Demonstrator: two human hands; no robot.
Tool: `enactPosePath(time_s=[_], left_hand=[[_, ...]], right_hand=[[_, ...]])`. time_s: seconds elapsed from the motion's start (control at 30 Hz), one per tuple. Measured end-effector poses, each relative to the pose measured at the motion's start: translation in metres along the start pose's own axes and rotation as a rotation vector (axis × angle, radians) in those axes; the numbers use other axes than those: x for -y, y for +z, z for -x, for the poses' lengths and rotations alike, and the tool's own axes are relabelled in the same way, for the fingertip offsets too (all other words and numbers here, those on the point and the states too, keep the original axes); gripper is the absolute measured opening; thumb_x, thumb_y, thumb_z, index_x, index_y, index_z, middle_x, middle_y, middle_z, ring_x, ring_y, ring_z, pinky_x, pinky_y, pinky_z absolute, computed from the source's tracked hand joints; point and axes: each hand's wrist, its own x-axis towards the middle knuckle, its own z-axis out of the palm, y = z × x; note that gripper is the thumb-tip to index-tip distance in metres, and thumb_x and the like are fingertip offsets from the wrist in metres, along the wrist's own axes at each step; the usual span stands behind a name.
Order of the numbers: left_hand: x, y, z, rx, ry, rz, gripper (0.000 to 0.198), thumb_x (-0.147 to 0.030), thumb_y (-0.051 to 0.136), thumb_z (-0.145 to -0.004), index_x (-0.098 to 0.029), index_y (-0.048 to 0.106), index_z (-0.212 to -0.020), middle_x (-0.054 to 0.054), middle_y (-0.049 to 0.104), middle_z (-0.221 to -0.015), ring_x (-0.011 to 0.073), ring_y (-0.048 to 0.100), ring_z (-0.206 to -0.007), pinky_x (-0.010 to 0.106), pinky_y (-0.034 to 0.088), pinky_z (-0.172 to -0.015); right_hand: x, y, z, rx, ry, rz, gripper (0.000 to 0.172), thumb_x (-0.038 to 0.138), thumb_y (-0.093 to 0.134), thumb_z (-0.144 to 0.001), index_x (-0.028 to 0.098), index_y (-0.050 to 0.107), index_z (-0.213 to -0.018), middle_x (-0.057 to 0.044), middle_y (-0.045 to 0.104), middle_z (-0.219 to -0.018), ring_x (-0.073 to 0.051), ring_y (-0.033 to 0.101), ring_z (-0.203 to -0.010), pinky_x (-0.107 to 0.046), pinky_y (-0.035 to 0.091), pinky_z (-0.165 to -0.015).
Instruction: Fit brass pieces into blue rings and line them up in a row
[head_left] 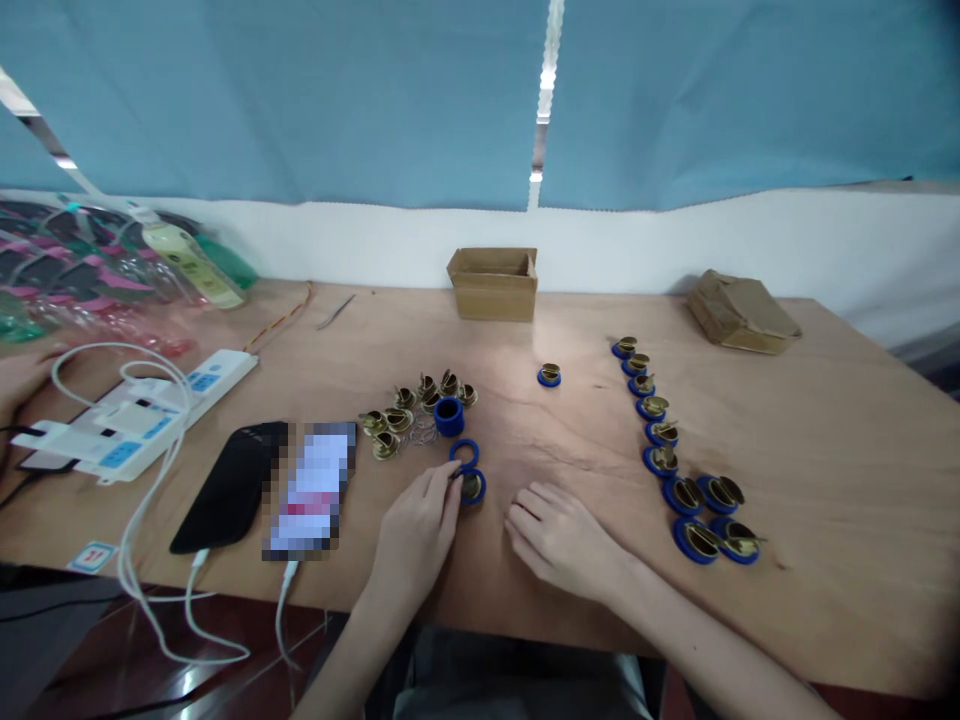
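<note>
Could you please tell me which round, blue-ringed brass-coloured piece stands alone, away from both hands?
The round, blue-ringed brass-coloured piece nearest the open brown cardboard box; the others stand grouped at right or beside the left hand.

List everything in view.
Ringed pieces: 12, gold and blue, ten right, two centre
Bare pieces: about 8, gold, centre
Wire rings: several, silver, centre
Ring stack: 1, blue, centre
Loose ring: 1, blue, centre
Boxes: 2, brown, back
Phones: 2, one black, one lit, left
Power strip: 1, white, left
Cables: several, mostly white, left
Bottle: 1, yellowish, left
Plastic goods: uncountable, mixed, left
Number tag: 1, white, left
Table: 1, brown, below
Curtains: 2, blue, behind
Coworker's hand: 1, bare, left
Left hand: 1, bare, at ringed piece
Right hand: 1, bare, centre
</note>
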Motion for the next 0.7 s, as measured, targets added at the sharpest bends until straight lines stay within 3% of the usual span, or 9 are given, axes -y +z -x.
enactPosePath(time_s=[0.13,0.7], left_hand=[[0.0012,0.0002,-0.0013,-0.008,-0.02,0.028,0.021,-0.025,0.042,-0.104,-0.019,0.06,-0.113,0.006,0.076,-0.1,0.0211,0.074,-0.084,0.029,0.054,-0.069],[0.0014,-0.0054,-0.0089,0.04,-0.064,-0.007,0.023,-0.021,0.042,-0.101,-0.02,0.065,-0.103,0.007,0.074,-0.095,0.0213,0.072,-0.082,0.03,0.054,-0.069]], right_hand=[[0.0007,-0.0008,0.0004,0.005,-0.003,0.003,0.018,0.016,0.051,-0.095,0.017,0.061,-0.08,-0.004,0.062,-0.081,-0.02,0.053,-0.075,-0.034,0.042,-0.072],[0.0015,-0.0024,-0.001,0.015,0.002,-0.012,0.018,0.015,0.051,-0.095,0.016,0.062,-0.081,-0.006,0.064,-0.081,-0.021,0.055,-0.076,-0.034,0.044,-0.072]])
